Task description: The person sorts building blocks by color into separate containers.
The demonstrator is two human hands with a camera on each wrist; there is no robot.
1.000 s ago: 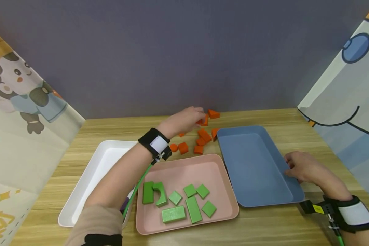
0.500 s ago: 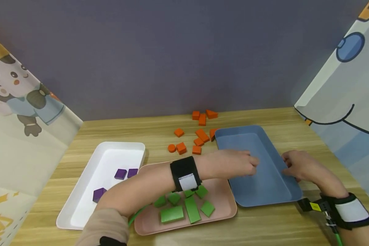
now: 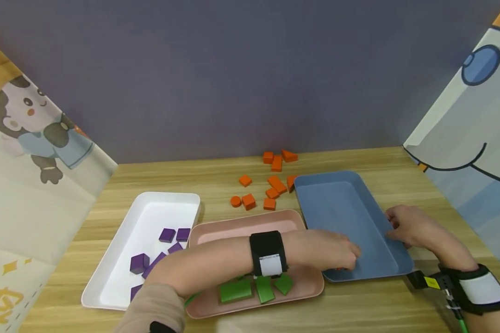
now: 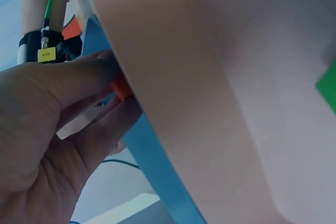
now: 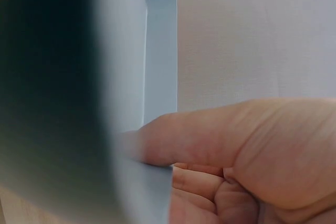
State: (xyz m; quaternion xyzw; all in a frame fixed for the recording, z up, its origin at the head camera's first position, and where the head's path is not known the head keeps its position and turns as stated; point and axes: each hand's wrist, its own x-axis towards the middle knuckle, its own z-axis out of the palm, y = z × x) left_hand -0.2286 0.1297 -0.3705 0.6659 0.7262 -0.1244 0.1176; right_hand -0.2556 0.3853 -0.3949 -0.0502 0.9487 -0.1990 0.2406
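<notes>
In the head view my left hand [image 3: 327, 249] reaches across the pink tray and is low over the near-left part of the blue tray [image 3: 333, 199]. Its thumb and fingers pinch a small orange block [image 4: 122, 88], which the left wrist view shows mostly covered by the fingertips. My right hand [image 3: 416, 226] holds the right rim of the blue tray, thumb on the inner side and fingers outside, as the right wrist view shows. Several orange blocks [image 3: 277, 184] of different shapes lie loose on the table behind the trays.
The pink tray [image 3: 229, 230] contains several green blocks [image 3: 235, 291], partly hidden under my left forearm. A white tray [image 3: 150, 210] on the left has several purple blocks [image 3: 139, 263]. A dark upright panel [image 3: 250, 83] stands behind the wooden table [image 3: 141, 175].
My left hand has come from the orange blocks at the back, right and toward me, to the blue tray, carrying an orange block. My right hand has stayed on the tray's rim.
</notes>
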